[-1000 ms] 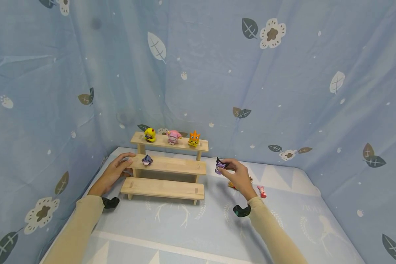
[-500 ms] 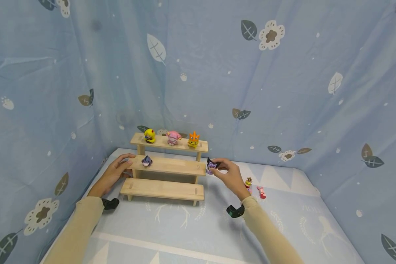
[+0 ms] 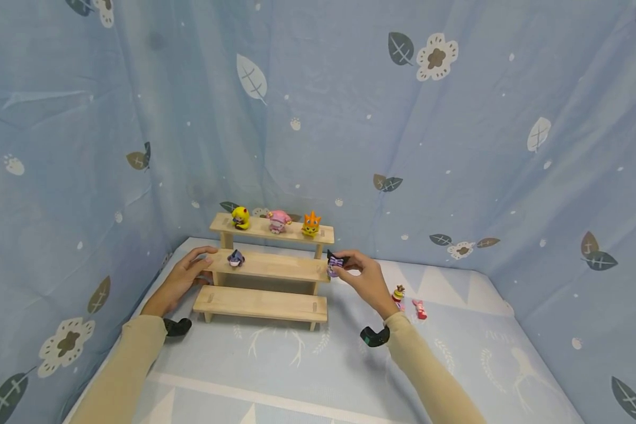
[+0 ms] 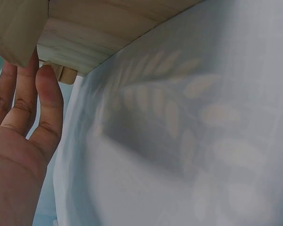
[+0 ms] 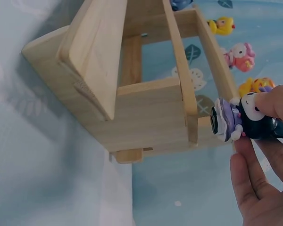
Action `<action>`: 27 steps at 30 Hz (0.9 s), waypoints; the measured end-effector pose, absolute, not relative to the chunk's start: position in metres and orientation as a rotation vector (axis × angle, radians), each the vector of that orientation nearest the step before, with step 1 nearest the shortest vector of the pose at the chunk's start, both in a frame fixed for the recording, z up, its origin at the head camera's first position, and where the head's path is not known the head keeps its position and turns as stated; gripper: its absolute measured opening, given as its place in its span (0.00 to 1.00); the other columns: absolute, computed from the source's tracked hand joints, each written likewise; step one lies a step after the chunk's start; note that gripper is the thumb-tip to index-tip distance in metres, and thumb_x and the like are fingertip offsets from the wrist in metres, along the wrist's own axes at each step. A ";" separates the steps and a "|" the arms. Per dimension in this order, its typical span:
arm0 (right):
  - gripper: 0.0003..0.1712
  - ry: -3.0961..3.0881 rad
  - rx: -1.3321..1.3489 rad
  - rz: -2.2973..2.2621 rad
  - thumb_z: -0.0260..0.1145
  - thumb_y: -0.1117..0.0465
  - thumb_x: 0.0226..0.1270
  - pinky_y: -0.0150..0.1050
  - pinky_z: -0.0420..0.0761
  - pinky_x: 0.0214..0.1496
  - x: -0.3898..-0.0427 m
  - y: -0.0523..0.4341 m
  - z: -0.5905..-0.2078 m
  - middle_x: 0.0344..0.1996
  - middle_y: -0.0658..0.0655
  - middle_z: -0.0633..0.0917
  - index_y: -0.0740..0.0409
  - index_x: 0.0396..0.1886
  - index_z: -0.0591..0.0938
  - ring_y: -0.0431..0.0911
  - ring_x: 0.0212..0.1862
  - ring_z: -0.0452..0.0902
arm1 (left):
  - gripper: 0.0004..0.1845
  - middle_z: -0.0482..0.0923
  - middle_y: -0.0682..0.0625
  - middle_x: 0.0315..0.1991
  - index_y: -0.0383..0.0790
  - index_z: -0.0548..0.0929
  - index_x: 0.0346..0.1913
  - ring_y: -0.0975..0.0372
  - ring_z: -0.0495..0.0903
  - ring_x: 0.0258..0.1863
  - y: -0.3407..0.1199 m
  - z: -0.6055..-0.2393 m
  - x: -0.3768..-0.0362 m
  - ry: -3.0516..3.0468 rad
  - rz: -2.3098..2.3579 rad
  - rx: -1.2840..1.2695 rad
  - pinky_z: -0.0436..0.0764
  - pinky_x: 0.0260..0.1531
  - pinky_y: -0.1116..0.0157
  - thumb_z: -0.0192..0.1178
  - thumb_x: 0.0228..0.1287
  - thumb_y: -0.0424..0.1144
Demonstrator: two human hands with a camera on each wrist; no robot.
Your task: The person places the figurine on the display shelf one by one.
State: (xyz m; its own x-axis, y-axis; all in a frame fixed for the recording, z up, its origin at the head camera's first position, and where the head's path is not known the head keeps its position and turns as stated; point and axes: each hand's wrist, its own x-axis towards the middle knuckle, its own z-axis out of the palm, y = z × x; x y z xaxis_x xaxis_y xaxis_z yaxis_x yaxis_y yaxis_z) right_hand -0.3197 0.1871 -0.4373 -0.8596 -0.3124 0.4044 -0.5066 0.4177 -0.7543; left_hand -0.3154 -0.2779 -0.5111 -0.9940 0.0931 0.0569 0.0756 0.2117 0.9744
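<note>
A three-step wooden display shelf [image 3: 275, 265] stands on the cloth-covered surface. My left hand [image 3: 186, 274] holds the left end of its middle step; in the left wrist view, my fingers [image 4: 49, 94] reach up at the wood. Between thumb and fingers, my right hand [image 3: 370, 281] pinches a small black-and-purple figurine [image 3: 335, 267] at the middle step's right end. The figurine [image 5: 233, 117] is tipped sideways in the right wrist view, its base toward the shelf. A bluish-purple donkey-like figurine [image 3: 236, 258] sits at the left of the middle step.
Along the top step stand a yellow figurine [image 3: 241, 218], a pink one [image 3: 278, 221] and an orange-and-yellow one [image 3: 311, 224]. Right of the shelf, a red-and-yellow figurine [image 3: 398, 294] and a pink-and-red one [image 3: 419, 309] are on the cloth. A patterned blue curtain [image 3: 339, 118] hangs behind.
My right hand has carried the black-and-purple figurine leftward to the right end of the middle step, uncovering the red-and-yellow figurine. My left hand has stayed in place.
</note>
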 end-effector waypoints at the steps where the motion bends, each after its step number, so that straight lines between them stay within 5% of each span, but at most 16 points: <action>1: 0.16 -2.464 0.735 1.424 0.73 0.51 0.70 0.45 0.83 0.55 -0.320 0.186 -0.436 0.42 0.44 0.87 0.39 0.56 0.85 0.41 0.45 0.84 | 0.30 0.75 0.38 0.61 0.52 0.68 0.74 0.52 0.84 0.45 -0.278 -0.511 -0.316 2.435 1.956 0.171 0.82 0.45 0.55 0.53 0.78 0.60; 27: 0.18 -2.355 0.899 1.655 0.72 0.68 0.69 0.50 0.83 0.56 -0.328 0.131 -0.432 0.50 0.57 0.85 0.57 0.58 0.84 0.52 0.47 0.84 | 0.32 0.70 0.35 0.67 0.52 0.66 0.75 0.54 0.84 0.46 -0.278 -0.509 -0.315 2.423 1.947 0.151 0.81 0.46 0.53 0.53 0.77 0.62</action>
State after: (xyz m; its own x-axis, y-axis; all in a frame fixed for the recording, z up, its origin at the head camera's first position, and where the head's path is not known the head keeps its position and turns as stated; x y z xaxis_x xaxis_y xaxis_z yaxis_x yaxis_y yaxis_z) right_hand -0.3281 0.1311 -0.4316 -0.8150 -0.3952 0.4239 -0.5327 0.2228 -0.8165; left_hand -0.3151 -0.2780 -0.5094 -0.9949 0.0942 0.0373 0.0567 0.2128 0.9755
